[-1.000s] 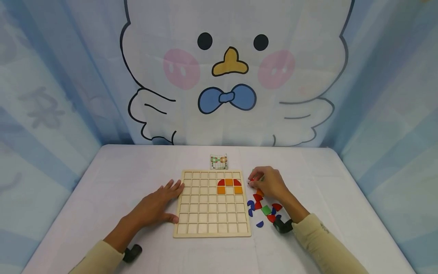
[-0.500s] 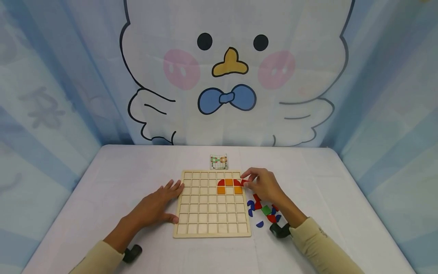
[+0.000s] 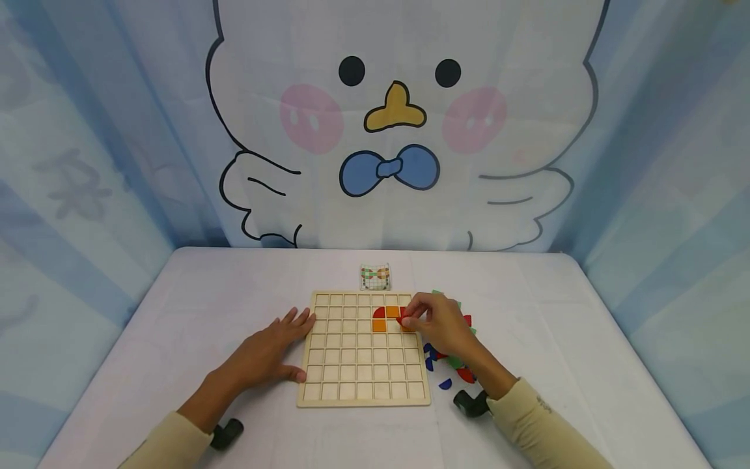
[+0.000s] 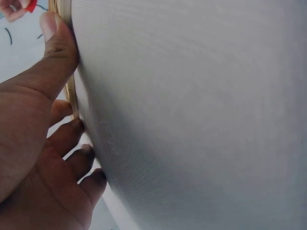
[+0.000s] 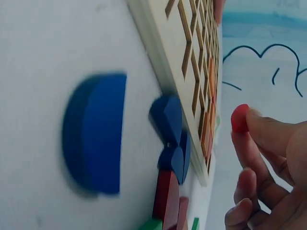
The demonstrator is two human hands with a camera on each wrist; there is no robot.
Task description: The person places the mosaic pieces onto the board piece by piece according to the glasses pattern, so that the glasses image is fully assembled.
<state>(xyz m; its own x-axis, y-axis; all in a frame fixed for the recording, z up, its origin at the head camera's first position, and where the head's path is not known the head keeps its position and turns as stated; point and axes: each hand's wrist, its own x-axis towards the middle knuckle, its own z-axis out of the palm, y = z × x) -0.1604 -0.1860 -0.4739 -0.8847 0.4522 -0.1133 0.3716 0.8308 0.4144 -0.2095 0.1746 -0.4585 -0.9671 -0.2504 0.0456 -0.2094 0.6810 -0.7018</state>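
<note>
A wooden grid board (image 3: 351, 372) lies on the table. My left hand (image 3: 263, 357) rests at its left edge, fingers spread and thumb lower down; the left wrist view shows the thumb (image 4: 60, 48) against the board's side. Above the upper right cells, my right hand (image 3: 441, 324) pinches a small red tile (image 5: 239, 119) with a rounded edge between thumb and index finger. Set in the grid are a red quarter-round tile (image 3: 378, 313) and orange square tiles (image 3: 392, 312). The right hand partly hides the tiles at the upper right corner.
Loose blue half-round tiles (image 3: 445, 384), red tiles (image 3: 465, 375) and green tiles (image 3: 454, 362) lie right of the board, some under the right forearm. A small pattern card (image 3: 375, 277) lies behind the board. A printed curtain (image 3: 387, 221) hangs beyond the table.
My right hand has moved left from the loose tiles beside the board to over its upper right cells, carrying the red tile. The left hand has stayed in place.
</note>
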